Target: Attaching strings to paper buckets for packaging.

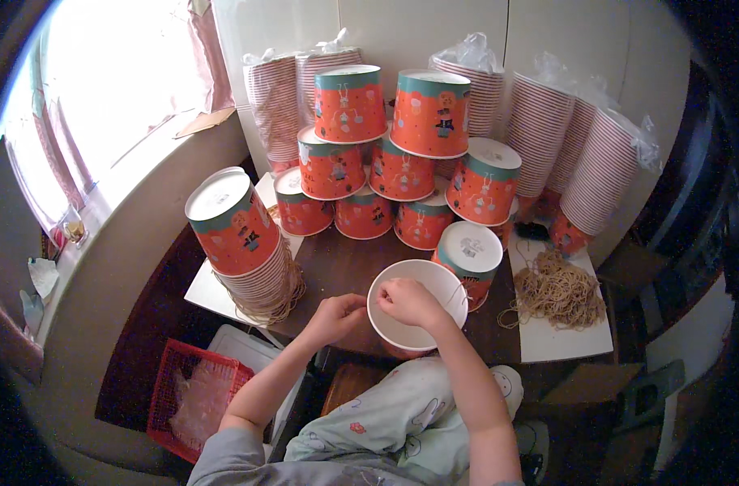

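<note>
2 hands, the left hand and right hand, pinch a rubber band over the white-lined paper tub, likely mid-banding; stretching it calls for care.

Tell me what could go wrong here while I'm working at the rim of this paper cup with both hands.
The pyramid of upturned orange cups is stacked loosely close behind the open cup; a bump from your right hand or left hand might topple it. The tilted cup stack leans near the table edge and could slide off. The rubber band heap could scatter.
</note>
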The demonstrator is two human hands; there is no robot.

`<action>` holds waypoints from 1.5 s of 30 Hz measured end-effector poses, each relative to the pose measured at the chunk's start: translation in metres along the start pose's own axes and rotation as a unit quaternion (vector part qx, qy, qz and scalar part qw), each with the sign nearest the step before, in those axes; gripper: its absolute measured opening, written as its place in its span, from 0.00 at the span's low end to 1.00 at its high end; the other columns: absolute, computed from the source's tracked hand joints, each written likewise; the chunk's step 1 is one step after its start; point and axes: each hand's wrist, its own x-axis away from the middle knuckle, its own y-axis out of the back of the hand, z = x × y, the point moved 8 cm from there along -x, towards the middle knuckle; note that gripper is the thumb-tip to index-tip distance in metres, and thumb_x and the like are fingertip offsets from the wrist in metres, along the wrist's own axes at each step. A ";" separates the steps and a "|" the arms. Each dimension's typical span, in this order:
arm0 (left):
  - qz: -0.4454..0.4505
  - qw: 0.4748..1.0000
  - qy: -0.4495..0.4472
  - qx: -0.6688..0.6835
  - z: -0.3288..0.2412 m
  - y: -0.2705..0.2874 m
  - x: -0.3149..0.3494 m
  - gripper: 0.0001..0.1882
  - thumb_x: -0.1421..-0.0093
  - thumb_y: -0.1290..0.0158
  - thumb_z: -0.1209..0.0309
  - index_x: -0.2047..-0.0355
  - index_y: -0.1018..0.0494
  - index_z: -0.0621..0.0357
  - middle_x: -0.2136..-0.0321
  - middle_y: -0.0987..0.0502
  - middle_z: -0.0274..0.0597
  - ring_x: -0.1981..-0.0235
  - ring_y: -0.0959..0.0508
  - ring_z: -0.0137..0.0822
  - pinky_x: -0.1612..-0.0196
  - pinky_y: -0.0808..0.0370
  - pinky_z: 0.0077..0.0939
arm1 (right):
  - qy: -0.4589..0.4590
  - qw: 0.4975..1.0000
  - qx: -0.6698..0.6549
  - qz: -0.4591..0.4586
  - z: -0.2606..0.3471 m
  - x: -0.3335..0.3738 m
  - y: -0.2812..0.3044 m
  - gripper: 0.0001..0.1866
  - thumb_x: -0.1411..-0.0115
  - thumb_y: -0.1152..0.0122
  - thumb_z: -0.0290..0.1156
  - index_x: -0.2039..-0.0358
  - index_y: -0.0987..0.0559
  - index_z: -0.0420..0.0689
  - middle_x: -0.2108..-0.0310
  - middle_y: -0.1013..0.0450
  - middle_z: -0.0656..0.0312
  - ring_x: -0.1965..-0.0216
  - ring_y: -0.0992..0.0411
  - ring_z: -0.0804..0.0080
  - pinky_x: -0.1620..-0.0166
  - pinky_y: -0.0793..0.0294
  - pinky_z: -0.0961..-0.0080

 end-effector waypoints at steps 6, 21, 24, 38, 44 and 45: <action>-0.010 1.000 0.004 -0.026 -0.006 0.002 0.000 0.12 0.48 0.51 0.70 0.64 0.28 0.62 0.71 0.24 0.47 0.70 0.23 0.32 0.66 0.28 0.25 | 0.000 1.000 -0.027 0.006 0.003 0.000 0.001 0.09 0.52 0.51 0.33 0.78 0.26 0.41 0.74 0.28 0.51 0.69 0.29 0.55 0.64 0.31 0.62; -0.029 0.996 0.001 -0.084 -0.014 0.005 -0.001 0.12 0.48 0.50 0.69 0.65 0.28 0.62 0.72 0.24 0.49 0.70 0.23 0.38 0.67 0.27 0.27 | -0.017 0.999 -0.043 -0.006 0.001 0.000 0.002 0.11 0.51 0.52 0.34 0.76 0.26 0.40 0.74 0.29 0.49 0.70 0.30 0.52 0.65 0.31 0.60; -0.029 0.996 0.002 -0.079 -0.014 0.005 -0.001 0.12 0.48 0.50 0.69 0.65 0.27 0.62 0.72 0.24 0.49 0.70 0.23 0.39 0.67 0.27 0.27 | -0.018 0.999 -0.045 -0.003 0.001 0.000 0.002 0.11 0.51 0.51 0.35 0.77 0.26 0.39 0.74 0.29 0.49 0.70 0.30 0.52 0.65 0.31 0.61; -0.049 0.993 -0.003 -0.108 -0.019 0.006 -0.001 0.11 0.49 0.49 0.69 0.66 0.27 0.61 0.72 0.24 0.49 0.70 0.23 0.40 0.67 0.27 0.28 | -0.043 0.998 -0.051 0.011 -0.003 0.000 -0.001 0.13 0.50 0.51 0.36 0.78 0.24 0.40 0.75 0.28 0.50 0.71 0.29 0.53 0.64 0.31 0.61; -0.066 0.992 -0.019 -0.106 -0.018 0.007 -0.001 0.10 0.49 0.48 0.70 0.68 0.27 0.62 0.74 0.24 0.49 0.72 0.23 0.39 0.68 0.27 0.27 | -0.045 0.998 -0.049 0.015 -0.002 -0.001 -0.004 0.12 0.50 0.51 0.37 0.77 0.24 0.41 0.75 0.28 0.50 0.71 0.29 0.53 0.64 0.31 0.60; -0.069 0.993 -0.023 -0.097 -0.016 0.007 -0.002 0.10 0.49 0.48 0.71 0.68 0.28 0.62 0.74 0.24 0.48 0.72 0.23 0.39 0.68 0.28 0.26 | -0.045 0.998 -0.049 0.015 -0.002 -0.001 -0.004 0.12 0.50 0.51 0.37 0.77 0.24 0.41 0.75 0.28 0.50 0.71 0.29 0.53 0.64 0.31 0.60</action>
